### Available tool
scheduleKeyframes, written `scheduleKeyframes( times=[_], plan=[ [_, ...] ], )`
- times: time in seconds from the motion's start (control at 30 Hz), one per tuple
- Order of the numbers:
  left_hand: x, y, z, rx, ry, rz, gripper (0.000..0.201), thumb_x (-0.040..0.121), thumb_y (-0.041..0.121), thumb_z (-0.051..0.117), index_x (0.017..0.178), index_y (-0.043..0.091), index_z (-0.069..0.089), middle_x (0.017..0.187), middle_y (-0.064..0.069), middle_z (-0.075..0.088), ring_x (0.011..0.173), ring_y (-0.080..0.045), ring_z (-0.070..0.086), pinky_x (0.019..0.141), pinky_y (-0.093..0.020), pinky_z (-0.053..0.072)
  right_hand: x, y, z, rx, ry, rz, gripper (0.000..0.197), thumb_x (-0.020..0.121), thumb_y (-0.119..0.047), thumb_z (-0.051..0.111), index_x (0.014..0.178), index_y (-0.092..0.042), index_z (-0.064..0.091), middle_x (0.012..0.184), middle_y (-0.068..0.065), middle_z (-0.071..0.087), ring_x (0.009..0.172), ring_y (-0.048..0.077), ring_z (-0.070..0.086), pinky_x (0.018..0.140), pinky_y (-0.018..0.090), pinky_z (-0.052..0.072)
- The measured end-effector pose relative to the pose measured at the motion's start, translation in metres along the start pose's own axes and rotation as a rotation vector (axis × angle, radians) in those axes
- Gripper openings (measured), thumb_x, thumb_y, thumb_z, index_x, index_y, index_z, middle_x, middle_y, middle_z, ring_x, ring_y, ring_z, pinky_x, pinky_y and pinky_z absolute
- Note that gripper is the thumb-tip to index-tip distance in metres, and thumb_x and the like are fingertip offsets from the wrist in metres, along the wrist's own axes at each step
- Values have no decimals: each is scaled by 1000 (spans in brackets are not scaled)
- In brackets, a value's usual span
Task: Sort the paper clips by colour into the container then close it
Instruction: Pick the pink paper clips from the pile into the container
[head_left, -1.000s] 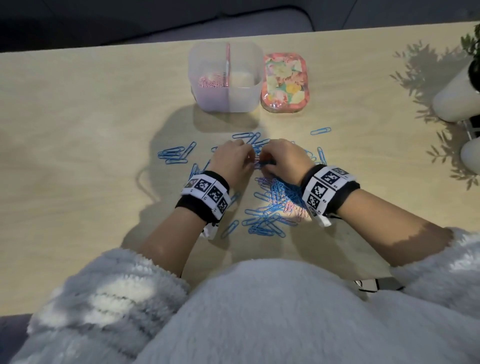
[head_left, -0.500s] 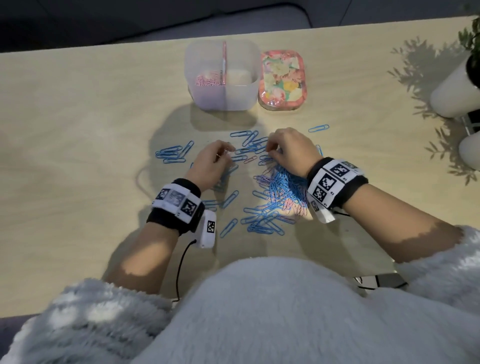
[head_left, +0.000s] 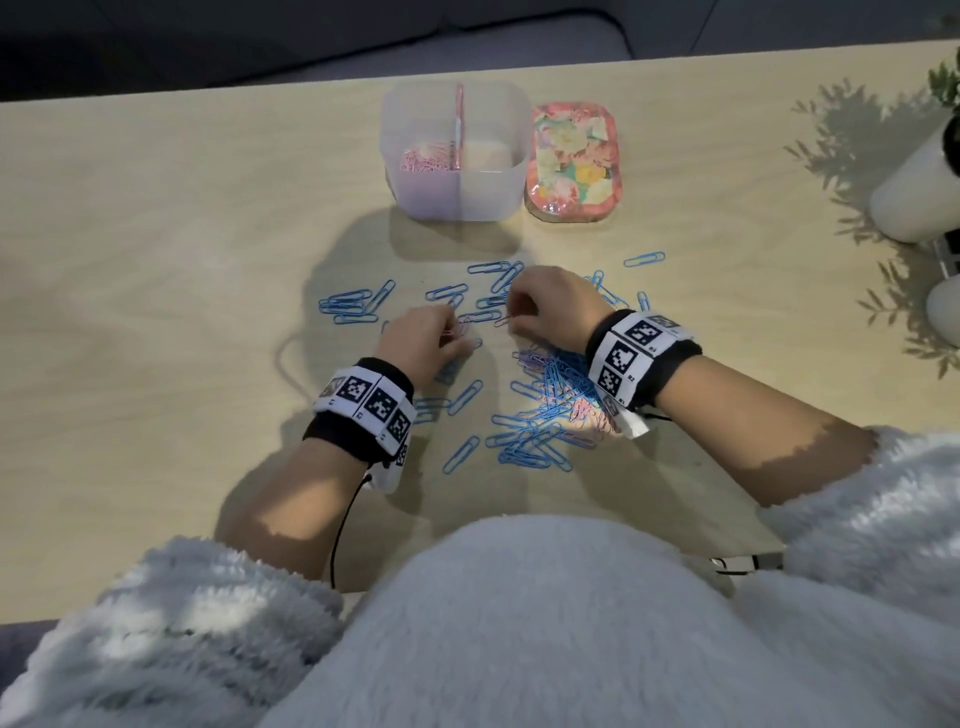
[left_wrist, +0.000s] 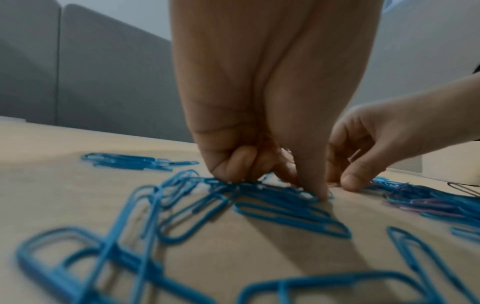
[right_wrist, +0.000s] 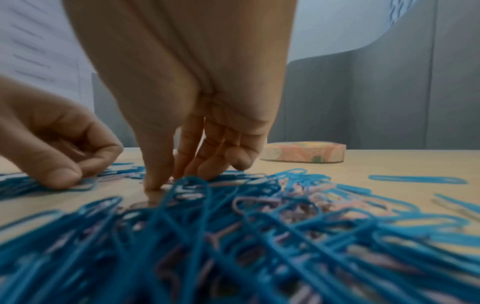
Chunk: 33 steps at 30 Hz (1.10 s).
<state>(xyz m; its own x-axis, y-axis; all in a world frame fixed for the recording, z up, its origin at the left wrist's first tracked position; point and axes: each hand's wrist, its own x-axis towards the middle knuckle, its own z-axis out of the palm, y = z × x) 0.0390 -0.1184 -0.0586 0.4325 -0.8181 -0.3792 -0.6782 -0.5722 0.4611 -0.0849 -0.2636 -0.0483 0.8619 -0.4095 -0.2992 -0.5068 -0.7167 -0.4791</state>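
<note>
Picking through blue paper clips (head_left: 343, 306) strewn on the wooden table (head_left: 156, 260), the left hand (head_left: 423, 345) has fingers curled, seemingly pinching pink clips (head_left: 464, 326); the right hand (head_left: 553, 306) nips another pink clip (head_left: 503, 318) beside the mixed heap (head_left: 550, 395). Light, springy wire – clips snag together, so lift each by its loop toward the divided container (head_left: 457, 156), lid (head_left: 571, 161) off beside it

Looks like home living area — pale wood worktop (head_left: 156, 260) pushed against grey upholstered sofa (left_wrist: 78, 82) at 12 o'clock; white plant pots (head_left: 914, 192) with green foliage at 2 o'clock; wearer in fluffy fleece sleeves (head_left: 857, 519).
</note>
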Motion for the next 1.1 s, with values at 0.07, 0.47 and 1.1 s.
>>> scheduleKeyframes(
  times=[0.07,0.47,1.1],
  plan=[
    [-3,-2,-3,21,-46,30,20,83,29,65,83,14,52,98,-13,64,93,-29,57,74,-31,38,1,-1,2,30,-53,24,9,81,-16,63,87,-9,62,95,8,65,85,23,57,71,29,41],
    [9,9,-5,-26,58,-32,27,96,26,39,100,3,53,104,-18,61,98,-34,55,80,-37,40,-14,43,-26,932,221,419,26,89,2,37,83,-1,62,68,13,52,33,8,43,33,15,36],
    [14,30,-10,-709,-63,-141,14,92,1,37,97,8,48,65,-3,49,58,-12,49,45,-12,42,-7,44,-13,85,45,147,10,79,-20,68,83,-16,59,79,1,57,76,24,53,73,33,43]
  ],
)
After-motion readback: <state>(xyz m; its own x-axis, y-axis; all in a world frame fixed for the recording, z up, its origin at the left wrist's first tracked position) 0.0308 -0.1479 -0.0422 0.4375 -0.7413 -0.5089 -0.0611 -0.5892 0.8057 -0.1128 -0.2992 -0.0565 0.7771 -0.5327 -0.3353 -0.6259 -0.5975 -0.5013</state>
